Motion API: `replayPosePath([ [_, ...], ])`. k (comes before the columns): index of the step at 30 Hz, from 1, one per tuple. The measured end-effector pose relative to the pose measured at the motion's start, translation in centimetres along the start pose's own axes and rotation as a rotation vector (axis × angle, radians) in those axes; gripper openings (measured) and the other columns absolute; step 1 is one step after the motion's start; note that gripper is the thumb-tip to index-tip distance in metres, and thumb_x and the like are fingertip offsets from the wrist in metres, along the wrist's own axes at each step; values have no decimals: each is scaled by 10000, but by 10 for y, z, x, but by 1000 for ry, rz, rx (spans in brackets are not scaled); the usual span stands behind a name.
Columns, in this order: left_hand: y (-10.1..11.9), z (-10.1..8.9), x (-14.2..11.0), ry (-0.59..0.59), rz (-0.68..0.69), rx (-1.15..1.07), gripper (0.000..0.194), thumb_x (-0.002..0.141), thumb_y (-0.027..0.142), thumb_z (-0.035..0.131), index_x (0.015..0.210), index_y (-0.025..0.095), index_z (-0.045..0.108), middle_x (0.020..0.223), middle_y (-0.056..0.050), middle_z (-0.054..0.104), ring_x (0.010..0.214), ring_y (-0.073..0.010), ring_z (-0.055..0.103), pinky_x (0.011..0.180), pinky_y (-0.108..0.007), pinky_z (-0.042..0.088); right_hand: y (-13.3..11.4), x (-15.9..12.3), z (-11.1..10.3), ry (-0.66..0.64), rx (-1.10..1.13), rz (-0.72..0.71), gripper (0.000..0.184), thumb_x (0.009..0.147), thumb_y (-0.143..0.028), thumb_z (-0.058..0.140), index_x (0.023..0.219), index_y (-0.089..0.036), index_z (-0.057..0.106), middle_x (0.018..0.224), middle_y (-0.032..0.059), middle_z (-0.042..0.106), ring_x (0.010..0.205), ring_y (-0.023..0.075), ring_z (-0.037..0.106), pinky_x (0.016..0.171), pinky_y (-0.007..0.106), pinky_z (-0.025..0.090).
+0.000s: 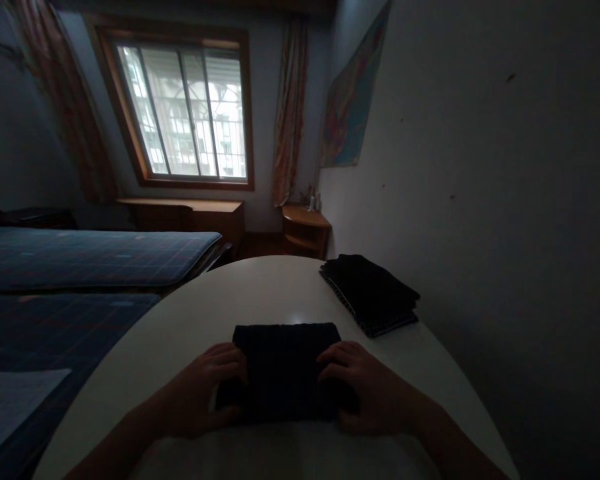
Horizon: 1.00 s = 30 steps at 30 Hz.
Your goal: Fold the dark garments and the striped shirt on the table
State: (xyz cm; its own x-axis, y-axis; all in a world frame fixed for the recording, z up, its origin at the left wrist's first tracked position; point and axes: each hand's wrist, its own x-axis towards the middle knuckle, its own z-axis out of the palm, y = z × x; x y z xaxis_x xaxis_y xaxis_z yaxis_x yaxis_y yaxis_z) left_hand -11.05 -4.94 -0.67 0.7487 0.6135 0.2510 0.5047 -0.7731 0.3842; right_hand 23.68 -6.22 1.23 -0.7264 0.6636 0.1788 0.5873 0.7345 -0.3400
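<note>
A folded dark cloth [285,373], black or very dark blue, lies on the white round table [260,280] right in front of me. At its left side, my left hand [210,383] grips the edge, fingers curled over the top and thumb toward the near edge. My right hand [363,387] holds the opposite side the same way. Both thumb tips are hard to make out in the dim light. Beyond my right hand sits a stack of folded black cloths [370,290], close to the wall, apart from the piece in my hands.
Two beds with plaid dark blue mats [95,257] stand to the left, one with a pale sheet [20,407] on it. The wall [505,233] borders the table's right side. A desk [210,207] and corner shelf [305,220] stand near the window [190,113].
</note>
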Motion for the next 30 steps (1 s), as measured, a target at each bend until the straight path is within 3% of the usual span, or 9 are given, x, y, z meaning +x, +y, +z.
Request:
replayPosePath([
  [2, 2, 5, 3, 82, 3, 63, 258, 879, 304, 607, 1132, 254, 607, 1216, -72, 625, 1163, -245, 553, 1020, -423, 447, -6, 2, 1, 28, -2, 23, 455, 706, -380, 733, 1124, -224, 646, 1261, 88, 620, 1191, 269, 532, 1056, 438, 369],
  [5, 3, 20, 11, 166, -51, 174, 425, 977, 329, 489, 1401, 313, 470, 1487, -64, 455, 1365, -269, 409, 1101, -477, 392, -10, 9, 11, 93, -30, 108, 472, 910, -472, 553, 1325, -247, 559, 1428, 103, 519, 1317, 267, 451, 1110, 471, 328],
  [8, 3, 36, 19, 117, -111, 234, 546, 1010, 388, 422, 1530, 358, 261, 1623, -33, 215, 1477, -296, 212, 1151, -543, 316, -5, 20, 26, 104, -63, 208, 544, 989, -511, 401, 1493, -307, 377, 1598, 79, 289, 1461, 283, 249, 1168, 532, 224],
  [12, 0, 49, 20, -19, -148, 200, 585, 1018, 446, 384, 1551, 384, 150, 1632, -26, 171, 1490, -304, 163, 1166, -573, 265, 7, 26, 40, -8, -53, 333, 656, 959, -634, 364, 1527, -311, 309, 1623, 78, 208, 1497, 306, 126, 1189, 567, 142],
  [16, -1, 46, 18, -58, -169, 153, 574, 1006, 476, 406, 1539, 383, 216, 1620, -40, 221, 1479, -313, 204, 1155, -568, 284, 8, 25, 40, -47, -77, 378, 669, 947, -672, 339, 1506, -305, 360, 1601, 77, 274, 1490, 300, 167, 1189, 589, 92],
  [21, 2, 30, 40, 36, -231, 151, 400, 1016, 428, 385, 1350, 289, 555, 1460, -68, 499, 1347, -265, 450, 1121, -495, 365, 0, 38, 31, 48, -124, 371, 604, 976, -615, 327, 1417, -243, 507, 1535, 94, 412, 1443, 279, 305, 1196, 529, 146],
  [25, -6, 31, 68, 92, -288, 222, 479, 989, 385, 437, 1435, 210, 461, 1531, -110, 409, 1416, -277, 356, 1157, -486, 308, 1, 64, 34, 47, -96, 295, 625, 996, -600, 261, 1491, -244, 397, 1589, 74, 311, 1480, 271, 212, 1196, 512, 163],
  [30, -28, 53, 76, -16, -445, 246, 556, 1013, 446, 351, 1506, 189, 358, 1571, -134, 325, 1457, -308, 272, 1167, -528, 251, 13, 79, 51, -49, -59, 304, 656, 1004, -591, 228, 1542, -219, 279, 1602, 97, 265, 1486, 278, 191, 1193, 531, 149],
])
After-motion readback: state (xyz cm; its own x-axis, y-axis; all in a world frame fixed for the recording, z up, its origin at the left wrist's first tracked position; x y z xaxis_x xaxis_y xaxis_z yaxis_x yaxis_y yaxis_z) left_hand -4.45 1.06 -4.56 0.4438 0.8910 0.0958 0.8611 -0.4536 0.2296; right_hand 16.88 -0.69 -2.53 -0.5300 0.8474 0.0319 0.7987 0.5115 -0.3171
